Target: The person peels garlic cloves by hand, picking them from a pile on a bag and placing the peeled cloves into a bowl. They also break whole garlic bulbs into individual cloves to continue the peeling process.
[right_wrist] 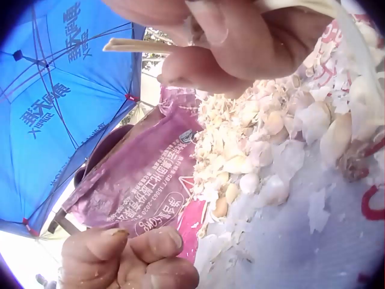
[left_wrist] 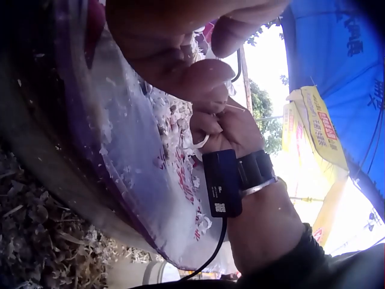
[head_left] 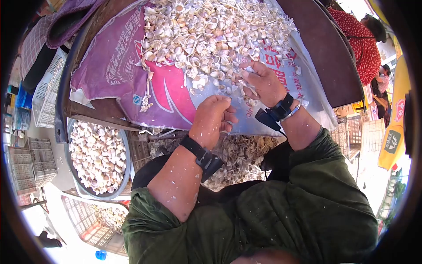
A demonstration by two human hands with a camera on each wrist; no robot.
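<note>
My right hand (head_left: pixel 265 83) is over the near edge of the garlic heap, its thumb and fingers pinching a dry garlic stalk (right_wrist: pixel 137 46). Pale papery husk (right_wrist: pixel 361 60) trails beside that hand in the right wrist view. Lower and to the left, my left hand (head_left: pixel 210 121) hovers by the near edge of the printed sack sheet (head_left: pixel 169 88), fingers loosely bent with nothing visible in them. Loose garlic cloves (head_left: pixel 206 35), with skins and stalk bits among them, cover the far part of the sheet.
A round tub (head_left: pixel 127 160) full of garlic cloves stands left of my left arm. Below it is a plastic crate (head_left: pixel 81 215) with more cloves. Dry husks (head_left: pixel 239 154) pile under the table's near edge. Another person in red (head_left: pixel 358 44) sits at the right.
</note>
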